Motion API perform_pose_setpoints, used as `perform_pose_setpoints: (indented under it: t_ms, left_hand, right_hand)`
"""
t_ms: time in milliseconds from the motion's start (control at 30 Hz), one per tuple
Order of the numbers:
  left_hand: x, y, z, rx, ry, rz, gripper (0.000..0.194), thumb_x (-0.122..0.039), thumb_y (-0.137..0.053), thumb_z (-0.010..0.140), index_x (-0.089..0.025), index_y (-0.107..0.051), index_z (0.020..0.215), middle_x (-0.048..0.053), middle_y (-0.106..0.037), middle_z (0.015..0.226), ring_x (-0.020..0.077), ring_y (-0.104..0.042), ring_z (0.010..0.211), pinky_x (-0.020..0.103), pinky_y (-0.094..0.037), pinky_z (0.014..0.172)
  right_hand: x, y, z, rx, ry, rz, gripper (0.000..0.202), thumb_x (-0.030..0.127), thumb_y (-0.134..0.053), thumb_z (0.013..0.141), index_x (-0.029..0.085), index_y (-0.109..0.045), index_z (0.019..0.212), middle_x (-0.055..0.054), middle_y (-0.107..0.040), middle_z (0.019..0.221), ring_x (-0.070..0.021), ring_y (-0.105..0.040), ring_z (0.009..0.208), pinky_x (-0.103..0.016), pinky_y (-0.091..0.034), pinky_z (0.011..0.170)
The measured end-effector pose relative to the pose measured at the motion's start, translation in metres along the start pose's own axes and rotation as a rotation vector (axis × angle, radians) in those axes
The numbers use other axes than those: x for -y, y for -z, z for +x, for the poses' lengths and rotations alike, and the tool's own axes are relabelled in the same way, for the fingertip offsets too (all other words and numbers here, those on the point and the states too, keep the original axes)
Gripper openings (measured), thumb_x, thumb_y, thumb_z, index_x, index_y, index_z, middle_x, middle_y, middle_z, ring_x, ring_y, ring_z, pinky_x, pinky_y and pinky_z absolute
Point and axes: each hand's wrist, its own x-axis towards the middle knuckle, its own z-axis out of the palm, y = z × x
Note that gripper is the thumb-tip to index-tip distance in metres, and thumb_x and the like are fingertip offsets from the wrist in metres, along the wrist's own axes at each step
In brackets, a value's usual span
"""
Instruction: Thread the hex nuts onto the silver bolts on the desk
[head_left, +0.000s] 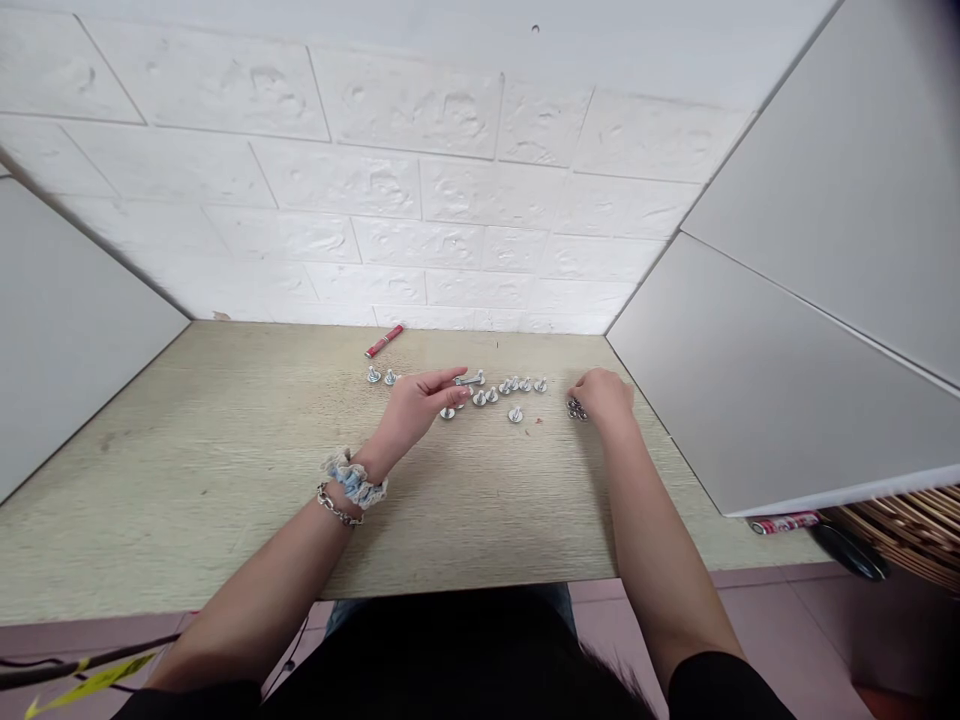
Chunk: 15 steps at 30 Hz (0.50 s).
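Note:
My left hand reaches over a wooden desk and pinches a silver bolt between thumb and fingertips. Several silver bolts stand head-down in a row just beyond it, with two more to the left. My right hand rests at the desk's right side, fingers curled over a small cluster of metal nuts. A scrunchie and a chain bracelet circle my left wrist.
A red pen-like stick lies near the white brick wall. Grey partition panels close in both sides of the desk. A wicker basket sits on the floor at the right.

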Motion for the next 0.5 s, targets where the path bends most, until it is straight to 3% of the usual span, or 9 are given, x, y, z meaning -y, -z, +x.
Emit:
perform_pose_setpoints:
  t_ms: [167, 233, 333, 400, 500]
  left_hand:
    - [-0.003, 0.0, -0.002, -0.009, -0.011, 0.012, 0.048, -0.042, -0.065, 0.065, -0.016, -0.064, 0.104, 0.002, -0.067, 0.068, 0.014, -0.057, 0.064, 0.028, -0.044, 0.069]
    - [-0.004, -0.001, -0.002, -0.009, -0.016, 0.013, 0.046, -0.041, -0.065, 0.065, -0.016, -0.064, 0.104, 0.001, -0.066, 0.067, 0.0147, -0.058, 0.067, 0.027, -0.044, 0.07]
    - [-0.005, -0.002, -0.003, -0.002, -0.021, 0.027, 0.045, -0.041, -0.065, 0.065, -0.016, -0.064, 0.103, 0.0, -0.065, 0.066, 0.0151, -0.059, 0.068, 0.027, -0.043, 0.071]
    - [-0.005, -0.003, -0.004, 0.002, -0.019, 0.036, 0.045, -0.041, -0.065, 0.066, -0.016, -0.064, 0.103, 0.001, -0.065, 0.068, 0.0147, -0.058, 0.067, 0.027, -0.043, 0.07]
    - [-0.006, -0.004, -0.004, 0.005, -0.016, 0.028, 0.044, -0.04, -0.065, 0.065, -0.017, -0.065, 0.102, 0.001, -0.066, 0.069, 0.0131, -0.056, 0.064, 0.027, -0.043, 0.067]
  right_hand:
    - [0.0, 0.003, -0.001, -0.167, 0.059, 0.075, 0.019, 0.022, -0.047, 0.071, 0.014, -0.064, 0.069, -0.011, -0.063, 0.081, -0.0219, -0.056, 0.08, -0.039, -0.03, 0.078]
    - [0.005, 0.008, -0.006, -0.358, 0.119, 0.25, 0.02, 0.027, -0.046, 0.075, 0.016, -0.063, 0.077, -0.008, -0.061, 0.085, -0.0208, -0.054, 0.082, -0.04, -0.028, 0.082]
    - [0.024, 0.017, -0.024, -0.642, 0.338, 0.534, 0.021, 0.033, -0.047, 0.079, 0.018, -0.059, 0.087, -0.005, -0.059, 0.084, -0.019, -0.052, 0.084, -0.041, -0.027, 0.088]
    - [0.042, 0.018, -0.041, -0.623, 0.52, 0.697, 0.02, 0.035, -0.05, 0.079, 0.02, -0.059, 0.089, -0.004, -0.057, 0.08, -0.0178, -0.052, 0.078, -0.039, -0.033, 0.084]
    - [0.068, 0.012, -0.065, -0.433, 0.769, 0.88, 0.016, 0.033, -0.052, 0.079, 0.022, -0.059, 0.088, -0.002, -0.058, 0.078, -0.0158, -0.052, 0.072, -0.034, -0.04, 0.074]
